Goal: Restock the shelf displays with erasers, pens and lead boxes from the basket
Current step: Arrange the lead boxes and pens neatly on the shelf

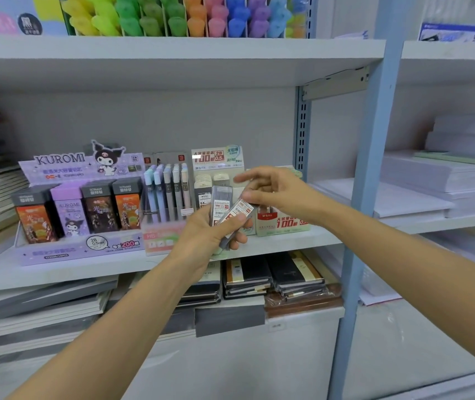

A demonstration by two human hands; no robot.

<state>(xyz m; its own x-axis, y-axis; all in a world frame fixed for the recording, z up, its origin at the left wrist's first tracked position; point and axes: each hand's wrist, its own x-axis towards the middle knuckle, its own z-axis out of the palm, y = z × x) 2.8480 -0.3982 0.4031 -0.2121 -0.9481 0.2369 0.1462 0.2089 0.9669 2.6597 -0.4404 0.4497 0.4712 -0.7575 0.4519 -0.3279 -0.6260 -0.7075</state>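
Observation:
My left hand (211, 230) grips a small stack of grey lead boxes (221, 204) with white and red labels, held in front of the middle shelf (273, 245). My right hand (270, 192) pinches the upper end of one tilted lead box (240, 210) from that stack. Just behind the hands stands a cream lead-box display (216, 163) marked 100 and 2B 0.5, with a few boxes upright in it. The basket is out of view.
On the same shelf stand a purple Kuromi lead display (77, 209) at the left and a pastel pencil display (167, 197) beside it. Notebooks (273, 278) lie stacked below. A blue upright post (366, 197) borders the bay; paper stacks (446, 180) lie to its right.

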